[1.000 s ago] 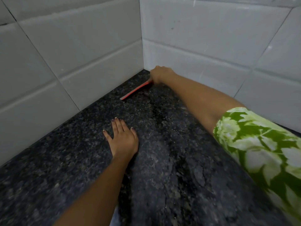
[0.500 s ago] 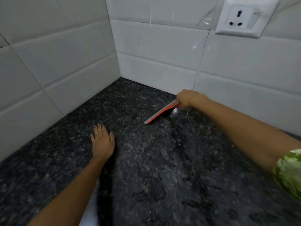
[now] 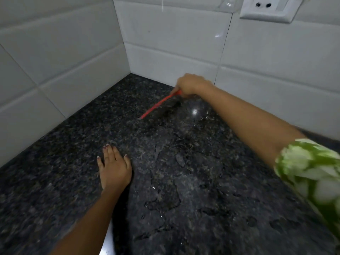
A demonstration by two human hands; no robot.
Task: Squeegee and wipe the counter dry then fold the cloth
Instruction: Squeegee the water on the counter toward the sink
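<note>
Head view: right hand [image 3: 191,85] has its grip curled round the handle end of the red squeegee [image 3: 158,105], blade edge down on the wet black granite desk [image 3: 202,181] nr the back tiled wall [image 3: 174,52]. Left hand [image 3: 114,168] rests flat w/ fingers straight on the desk, well apart from it. White socket [image 3: 266,8] up on the wall.

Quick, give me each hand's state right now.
Left hand: open, flat on the counter.
Right hand: grips the red squeegee.

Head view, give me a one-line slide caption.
Right hand draws a red squeegee across the wet counter; left hand rests flat.
</note>
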